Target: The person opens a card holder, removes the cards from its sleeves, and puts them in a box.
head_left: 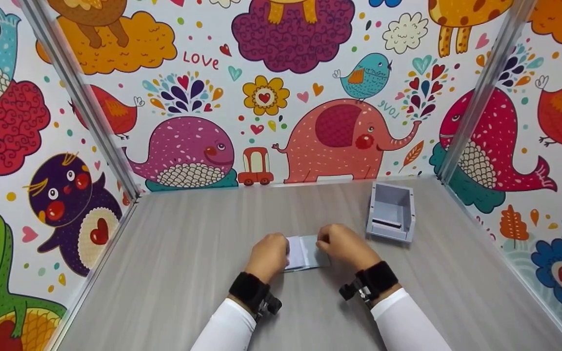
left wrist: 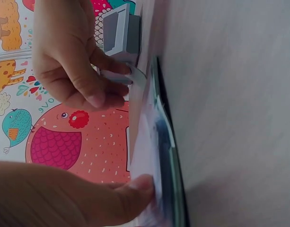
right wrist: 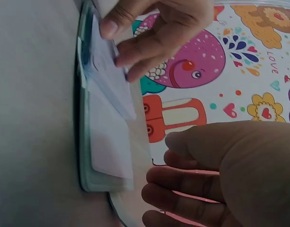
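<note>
A small card holder (head_left: pixel 305 252) with a pale green cover and white inner pages lies spread on the table. On its left side my left hand (head_left: pixel 267 256) pinches the pages, with the thumb on top in the right wrist view. My right hand (head_left: pixel 347 246) hovers by the holder's right end. In the right wrist view its fingers are loosely bent and apart from the white page (right wrist: pixel 109 137). A pale curved strip (left wrist: pixel 139 78) shows by the right fingertips in the left wrist view; whether they touch it is unclear.
A grey plastic bin (head_left: pixel 391 212) stands at the back right of the wood-grain table (head_left: pixel 188 253), beyond my right hand. Patterned walls (head_left: pixel 261 63) with metal corner posts (head_left: pixel 486 92) enclose the back and sides.
</note>
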{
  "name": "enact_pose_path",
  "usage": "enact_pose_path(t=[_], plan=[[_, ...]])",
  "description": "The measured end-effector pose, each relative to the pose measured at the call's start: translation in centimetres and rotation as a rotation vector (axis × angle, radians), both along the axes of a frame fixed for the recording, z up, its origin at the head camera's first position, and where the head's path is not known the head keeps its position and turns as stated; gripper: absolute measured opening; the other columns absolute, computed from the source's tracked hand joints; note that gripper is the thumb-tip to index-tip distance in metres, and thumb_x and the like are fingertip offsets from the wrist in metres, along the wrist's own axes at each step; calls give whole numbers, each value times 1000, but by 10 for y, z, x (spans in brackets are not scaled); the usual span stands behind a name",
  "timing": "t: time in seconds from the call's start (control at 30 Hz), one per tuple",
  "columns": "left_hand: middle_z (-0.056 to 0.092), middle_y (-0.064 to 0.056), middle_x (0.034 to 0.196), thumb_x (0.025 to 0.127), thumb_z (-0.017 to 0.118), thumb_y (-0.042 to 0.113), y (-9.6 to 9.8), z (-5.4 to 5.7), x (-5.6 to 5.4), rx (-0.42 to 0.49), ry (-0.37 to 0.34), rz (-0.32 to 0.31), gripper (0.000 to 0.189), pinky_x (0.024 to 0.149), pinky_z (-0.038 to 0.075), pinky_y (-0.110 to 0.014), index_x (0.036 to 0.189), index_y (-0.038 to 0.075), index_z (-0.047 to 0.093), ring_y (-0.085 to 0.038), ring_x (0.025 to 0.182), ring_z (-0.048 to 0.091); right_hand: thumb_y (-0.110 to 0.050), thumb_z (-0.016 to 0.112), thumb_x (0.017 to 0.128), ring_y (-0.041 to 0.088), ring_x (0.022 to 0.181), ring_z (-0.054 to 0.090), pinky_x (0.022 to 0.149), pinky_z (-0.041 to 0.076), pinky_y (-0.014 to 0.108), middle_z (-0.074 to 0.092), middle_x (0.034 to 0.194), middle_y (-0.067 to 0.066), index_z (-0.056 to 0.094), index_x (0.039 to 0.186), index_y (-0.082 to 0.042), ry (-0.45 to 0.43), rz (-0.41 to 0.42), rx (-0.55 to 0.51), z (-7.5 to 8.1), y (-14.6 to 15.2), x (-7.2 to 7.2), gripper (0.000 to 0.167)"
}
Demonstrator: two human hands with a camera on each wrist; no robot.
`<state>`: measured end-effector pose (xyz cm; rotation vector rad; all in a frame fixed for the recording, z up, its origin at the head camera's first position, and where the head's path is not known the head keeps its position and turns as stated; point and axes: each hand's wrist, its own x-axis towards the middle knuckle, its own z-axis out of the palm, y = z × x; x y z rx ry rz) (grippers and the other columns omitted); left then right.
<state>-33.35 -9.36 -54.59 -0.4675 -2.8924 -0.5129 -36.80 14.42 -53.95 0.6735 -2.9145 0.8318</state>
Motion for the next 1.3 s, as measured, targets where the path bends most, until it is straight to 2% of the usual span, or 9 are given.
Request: enact_pose_path(t=[0.1,0.2,0.33,0.4,0.53,0.83,0.97,1.17,1.3], plan=[[78,-9,87,77,97,4,0,0,-1,-3,-20,5,18,74,63,-46,80,7,79,-28,82,74,-11,80,101,13,77,60,77,58,38,72,83,-1,81,93,-10,14,18,0,-4,-7,3,8],[79,-9,87,78,96,5,-1,1,-2,-7,-28,5,17,74,62,-46,81,8,80,-28,81,73,-10,82,98,13,76,61,75,59,37,74,83,1,81,93,-6,66,60,5,-8,-13,7,7],[80,-10,90,78,97,6,-3,2,-2,-2,-45,6,17,76,62,-47,85,7,82,-29,84,74,-8,83,92,10,73,57,69,54,32,72,80,3,79,89,-4,150,139,10,-15,-19,9,7],[80,-10,91,79,97,6,-3,3,-1,1,-52,2,17,77,62,-48,86,7,82,-29,85,74,-7,84,90,9,71,53,67,50,30,70,77,2,77,86,-5,165,154,8,-17,-20,10,8],[79,-10,90,81,95,5,-4,4,-1,-3,-52,-17,14,76,62,-48,88,6,83,-30,84,74,-8,84,89,8,70,48,65,46,30,66,75,2,74,82,-7,170,150,15,-19,-21,10,12],[79,-11,91,85,86,-2,-4,2,-3,-15,-35,-27,10,74,62,-49,88,6,82,-31,83,73,-6,83,90,11,69,49,65,45,32,60,74,-4,74,81,-9,134,114,22,-20,-21,9,13],[80,-13,92,86,81,-5,-3,3,-1,0,-19,-26,12,74,62,-50,92,6,82,-31,84,74,-7,83,92,11,70,51,66,47,31,62,75,-5,76,83,-9,117,98,29,-20,-21,8,11],[82,-13,97,82,78,-11,-4,3,0,22,6,-37,24,81,64,-49,101,2,83,-33,91,77,-6,83,91,10,71,53,67,49,32,69,76,-1,77,83,-8,134,115,23,-19,-20,8,10],[82,-15,98,78,79,-12,-6,-6,-8,77,-7,-61,26,84,64,-51,99,2,83,-35,92,76,-8,82,94,10,71,55,68,51,33,71,77,-1,78,84,-9,145,112,9,-18,-19,9,11]])
